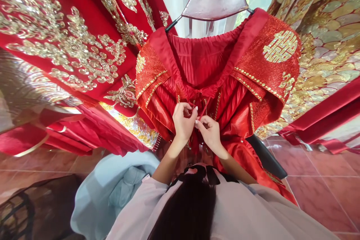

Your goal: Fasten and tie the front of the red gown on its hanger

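A red costume (205,60) with a gathered neckline and gold-trimmed, glittering shoulder pieces hangs before me on a dark-framed stand or hanger (215,2). At the middle of its neckline are thin red tie cords (204,105). My left hand (184,120) pinches at these cords with thumb and forefinger. Close beside it, my right hand (208,131) also has its fingers pressed together on the cord. The two sets of fingertips nearly meet. What exactly lies between them is partly hidden by the fingers.
Red cloth with gold sequin embroidery (92,52) hangs at the left. Gold scale-patterned fabric (334,41) hangs at the right. A pale blue chair (92,195) with cloth on it stands at lower left. Reddish tiles (323,191) cover the floor.
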Demonstrator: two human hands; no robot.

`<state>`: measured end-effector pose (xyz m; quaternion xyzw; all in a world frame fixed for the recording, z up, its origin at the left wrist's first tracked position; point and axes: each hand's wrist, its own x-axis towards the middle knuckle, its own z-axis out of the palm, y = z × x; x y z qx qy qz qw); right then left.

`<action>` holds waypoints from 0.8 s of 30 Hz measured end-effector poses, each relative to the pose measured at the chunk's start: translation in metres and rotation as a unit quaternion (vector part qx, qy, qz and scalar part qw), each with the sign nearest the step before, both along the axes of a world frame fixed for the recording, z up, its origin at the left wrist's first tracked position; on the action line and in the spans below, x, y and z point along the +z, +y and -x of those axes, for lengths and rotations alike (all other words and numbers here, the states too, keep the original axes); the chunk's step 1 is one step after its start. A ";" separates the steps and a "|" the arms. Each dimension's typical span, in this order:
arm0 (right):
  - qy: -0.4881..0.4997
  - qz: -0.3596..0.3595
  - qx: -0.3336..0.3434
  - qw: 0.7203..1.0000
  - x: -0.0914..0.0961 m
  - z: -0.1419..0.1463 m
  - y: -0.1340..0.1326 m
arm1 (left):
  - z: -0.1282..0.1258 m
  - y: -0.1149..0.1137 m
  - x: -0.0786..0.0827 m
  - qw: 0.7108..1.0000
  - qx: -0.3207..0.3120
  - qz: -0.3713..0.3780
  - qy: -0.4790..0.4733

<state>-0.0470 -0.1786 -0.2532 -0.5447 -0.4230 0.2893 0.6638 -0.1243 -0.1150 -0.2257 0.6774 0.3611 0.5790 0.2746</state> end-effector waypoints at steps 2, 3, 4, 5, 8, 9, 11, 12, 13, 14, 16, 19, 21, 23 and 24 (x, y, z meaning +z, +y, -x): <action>-0.004 -0.002 0.000 1.000 0.001 0.000 -0.001 | -0.004 0.002 -0.004 0.996 -0.019 0.081 -0.039; -0.005 -0.001 0.001 1.000 0.001 0.000 -0.002 | -0.006 0.003 -0.006 0.987 -0.057 0.131 -0.068; -0.007 0.001 0.001 1.000 0.001 -0.001 -0.002 | -0.006 0.004 -0.007 0.972 -0.106 0.182 -0.102; -0.007 0.002 0.001 1.000 0.001 -0.001 -0.002 | -0.005 0.004 -0.008 0.953 -0.150 0.225 -0.139; 0.008 0.009 0.004 1.000 0.000 -0.003 -0.003 | 0.000 0.004 -0.010 0.898 -0.220 0.299 -0.237; 0.018 0.012 0.008 1.000 0.000 -0.003 -0.004 | 0.002 0.003 -0.011 0.885 -0.224 0.312 -0.262; 0.031 0.019 0.018 0.999 -0.001 -0.003 -0.004 | 0.006 0.003 -0.016 0.866 -0.216 0.339 -0.298; 0.032 0.023 0.022 0.999 -0.001 -0.003 -0.004 | 0.009 0.003 -0.020 0.863 -0.203 0.348 -0.306; 0.030 0.027 0.026 0.999 0.000 -0.003 -0.004 | 0.011 0.004 -0.024 0.868 -0.177 0.345 -0.309; 0.025 0.032 0.029 0.999 0.000 -0.002 -0.004 | 0.013 0.006 -0.028 0.885 -0.136 0.325 -0.304; 0.010 0.039 0.035 0.999 0.002 -0.001 -0.005 | 0.023 0.015 -0.035 0.927 -0.025 0.250 -0.280; -0.009 0.046 0.041 0.998 0.004 -0.001 -0.006 | 0.050 0.035 -0.044 0.948 0.123 0.140 -0.258; -0.011 0.049 0.045 0.998 0.003 -0.003 -0.008 | 0.073 0.046 -0.050 0.946 0.177 0.114 -0.246; -0.007 0.050 0.053 0.997 0.002 -0.004 -0.008 | 0.092 0.051 -0.055 0.951 0.212 0.111 -0.195; -0.005 0.050 0.057 0.997 0.001 -0.005 -0.008 | 0.097 0.049 -0.057 0.957 0.221 0.112 -0.150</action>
